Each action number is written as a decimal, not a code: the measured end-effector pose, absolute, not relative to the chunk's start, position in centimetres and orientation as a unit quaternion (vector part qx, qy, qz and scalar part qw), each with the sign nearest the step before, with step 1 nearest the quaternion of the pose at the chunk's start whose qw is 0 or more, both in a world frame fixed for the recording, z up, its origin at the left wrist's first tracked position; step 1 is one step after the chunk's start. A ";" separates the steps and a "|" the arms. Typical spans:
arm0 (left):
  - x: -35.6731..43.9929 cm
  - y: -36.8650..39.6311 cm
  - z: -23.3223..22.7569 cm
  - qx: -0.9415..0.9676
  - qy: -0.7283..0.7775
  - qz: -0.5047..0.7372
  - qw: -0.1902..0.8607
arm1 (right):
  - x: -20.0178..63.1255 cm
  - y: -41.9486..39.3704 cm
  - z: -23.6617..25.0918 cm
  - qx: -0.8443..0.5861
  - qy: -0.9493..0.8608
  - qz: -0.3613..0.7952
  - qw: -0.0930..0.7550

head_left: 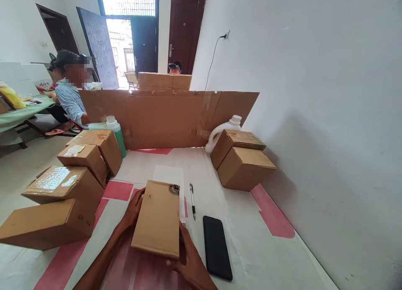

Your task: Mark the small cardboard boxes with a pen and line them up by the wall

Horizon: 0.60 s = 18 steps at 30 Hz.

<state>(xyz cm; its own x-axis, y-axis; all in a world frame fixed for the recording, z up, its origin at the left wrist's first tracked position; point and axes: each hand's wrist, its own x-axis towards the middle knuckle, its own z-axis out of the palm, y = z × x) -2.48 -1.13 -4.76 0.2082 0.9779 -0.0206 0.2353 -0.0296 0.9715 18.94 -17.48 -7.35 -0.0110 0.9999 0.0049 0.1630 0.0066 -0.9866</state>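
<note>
A brown cardboard box (158, 221) is held between my two hands above the near middle of the table. It has a dark round scribble at its far right corner. My left hand (134, 207) is closed against the box's left side, its fingertips partly hidden. Around the lower right edge curls my right hand (187, 254), with the thumb at the near edge and some fingers out of sight. A black phone (217, 248) lies right of that hand. Beyond the phone is a pen (192, 202), and a white sheet of paper (168, 175) lies partly behind the box.
Several cardboard boxes (64, 185) line the left edge; two more boxes (246, 166) stand right. Behind them are a green liquid bottle (117, 135) and a white jug (221, 133). A cardboard partition (166, 118) crosses the back. A person (70, 97) sits beyond it, left.
</note>
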 end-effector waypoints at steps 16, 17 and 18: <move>-4.5 -11.2 -1.6 0.631 0.535 0.401 0.394 | 20.3 -11.4 0.5 -0.512 -0.478 0.475 0.532; -4.3 -11.1 -2.3 0.620 0.551 0.399 0.391 | 19.4 -11.1 -0.7 -0.503 -0.488 0.469 0.537; -4.2 -11.2 -3.0 0.610 0.566 0.394 0.389 | 18.5 -10.9 -1.8 -0.495 -0.498 0.460 0.543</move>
